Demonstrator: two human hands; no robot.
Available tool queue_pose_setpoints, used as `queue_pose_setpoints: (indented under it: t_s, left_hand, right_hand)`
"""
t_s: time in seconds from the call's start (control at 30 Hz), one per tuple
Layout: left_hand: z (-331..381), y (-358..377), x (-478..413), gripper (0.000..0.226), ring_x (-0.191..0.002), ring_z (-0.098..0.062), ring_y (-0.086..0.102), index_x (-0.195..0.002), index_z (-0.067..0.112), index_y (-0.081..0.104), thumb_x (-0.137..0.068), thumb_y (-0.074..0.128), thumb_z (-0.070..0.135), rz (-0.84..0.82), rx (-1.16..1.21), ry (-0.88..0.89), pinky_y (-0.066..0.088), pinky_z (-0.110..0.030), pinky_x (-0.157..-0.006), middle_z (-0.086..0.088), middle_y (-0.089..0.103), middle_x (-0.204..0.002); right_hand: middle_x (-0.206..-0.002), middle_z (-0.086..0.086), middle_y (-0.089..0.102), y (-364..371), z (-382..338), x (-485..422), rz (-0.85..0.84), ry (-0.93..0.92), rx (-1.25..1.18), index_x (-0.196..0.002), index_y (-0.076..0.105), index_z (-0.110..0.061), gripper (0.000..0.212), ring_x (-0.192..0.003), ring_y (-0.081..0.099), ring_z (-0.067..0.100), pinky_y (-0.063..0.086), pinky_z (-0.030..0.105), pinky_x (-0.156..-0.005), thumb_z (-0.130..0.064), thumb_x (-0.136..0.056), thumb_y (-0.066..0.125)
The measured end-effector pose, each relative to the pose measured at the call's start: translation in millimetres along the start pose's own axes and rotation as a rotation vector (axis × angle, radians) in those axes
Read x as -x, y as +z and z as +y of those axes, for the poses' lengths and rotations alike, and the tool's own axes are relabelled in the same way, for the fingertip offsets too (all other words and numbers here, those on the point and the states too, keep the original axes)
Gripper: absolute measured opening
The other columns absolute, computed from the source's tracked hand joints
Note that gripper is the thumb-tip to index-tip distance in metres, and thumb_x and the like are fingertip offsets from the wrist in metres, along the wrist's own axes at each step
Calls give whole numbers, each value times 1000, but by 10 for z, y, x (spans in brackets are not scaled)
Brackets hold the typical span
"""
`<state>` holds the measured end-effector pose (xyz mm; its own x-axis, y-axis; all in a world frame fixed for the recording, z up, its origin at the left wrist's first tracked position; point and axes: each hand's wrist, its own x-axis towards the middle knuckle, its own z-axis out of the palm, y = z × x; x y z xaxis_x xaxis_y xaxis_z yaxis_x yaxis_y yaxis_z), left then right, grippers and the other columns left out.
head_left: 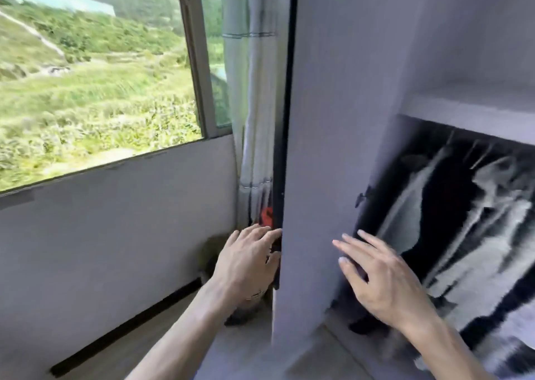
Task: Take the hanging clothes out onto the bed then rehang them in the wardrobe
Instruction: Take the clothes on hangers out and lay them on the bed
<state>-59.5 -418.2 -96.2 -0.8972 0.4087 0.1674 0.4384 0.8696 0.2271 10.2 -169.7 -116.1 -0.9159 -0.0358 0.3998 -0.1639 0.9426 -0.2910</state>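
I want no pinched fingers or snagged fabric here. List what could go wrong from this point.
The left hand touches the dark edge of the wardrobe door, beside the curtain; swinging it wider could pinch fingers or trap the curtain. The hanging clothes sit close together by the open right hand; pulling one may drag its neighbours.

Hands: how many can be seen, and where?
2. The left hand is at the outer edge of the door, by the curtain; the right hand is spread before the hanging clothes. None looks hidden.
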Motion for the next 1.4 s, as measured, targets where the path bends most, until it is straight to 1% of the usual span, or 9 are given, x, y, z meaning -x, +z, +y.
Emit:
queue_pose_setpoints:
  t_s: [0.1,0.33,0.43,0.57,0.67,0.87,1.1,1.3,1.4]
  left_hand:
    - [691,41,-458,54,-146,-8,26,-152,38,31,-100,43,45,25,30,150,21,-29,-118,17,36,-155]
    - [1764,48,-1361,55,-147,-10,23,-154,39,27,-101,42,41,-11,61,289,18,-30,-118,15,34,-156]
    - [2023,72,-1804,53,-148,-10,22,-153,38,30,-102,40,41,-26,69,319,19,-34,-121,14,33,-158]
    - [2265,186,-2435,53,-146,-12,27,-153,35,32,-102,41,42,-54,108,339,23,-32,-119,12,34,-158]
    - [2395,408,-2915,53,-140,-14,40,-152,34,33,-101,43,42,-120,205,335,32,-32,-115,11,37,-156]
    - [2673,1092,-3835,51,-143,-17,37,-153,26,34,-104,42,39,-305,540,195,29,-26,-114,2,37,-157]
    - [2967,1666,-4709,47,-143,-25,36,-152,15,36,-108,33,33,-424,824,-102,27,-32,-115,-7,38,-157]
    - [3316,1977,-5158,33,-109,-20,59,-134,21,51,-105,46,34,-551,1021,-153,45,-31,-97,-5,62,-124]
    - [3477,2056,-5223,35,-112,-24,60,-129,17,57,-102,52,37,-560,1057,-172,48,-37,-103,-7,63,-122]
  right_hand:
    - [-137,-15,58,-475,571,98,109,117,59,-132,62,-35,47,-140,37,8,31,30,-116,-51,-96,35]
    - [-148,-21,44,-1296,1497,85,163,340,220,-141,49,-41,44,-146,20,3,13,24,-119,-49,-101,33]
    - [-148,-20,45,-1556,1817,-74,202,363,299,-140,50,-41,54,-146,24,6,20,30,-121,-55,-97,20]
    - [-139,-9,58,-1857,2259,-435,374,403,448,-131,63,-32,54,-139,42,17,37,40,-114,-49,-94,27]
    - [-144,1,55,-1989,2589,-808,484,435,558,-135,60,-24,53,-139,42,25,39,48,-111,-45,-96,30]
    - [-159,5,32,-1837,3297,-1542,503,505,755,-153,35,-27,56,-149,24,26,18,58,-119,-46,-102,20]
    - [-155,4,40,-1518,3914,-1826,823,316,1043,-149,43,-29,51,-141,41,25,25,57,-112,-38,-99,48]
    - [-151,1,46,-1422,4143,-1879,913,230,1172,-148,45,-30,55,-140,40,21,30,54,-109,-41,-93,49]
    - [-150,0,48,-1423,4176,-1897,928,216,1214,-147,45,-31,56,-139,41,20,29,53,-109,-42,-93,48]
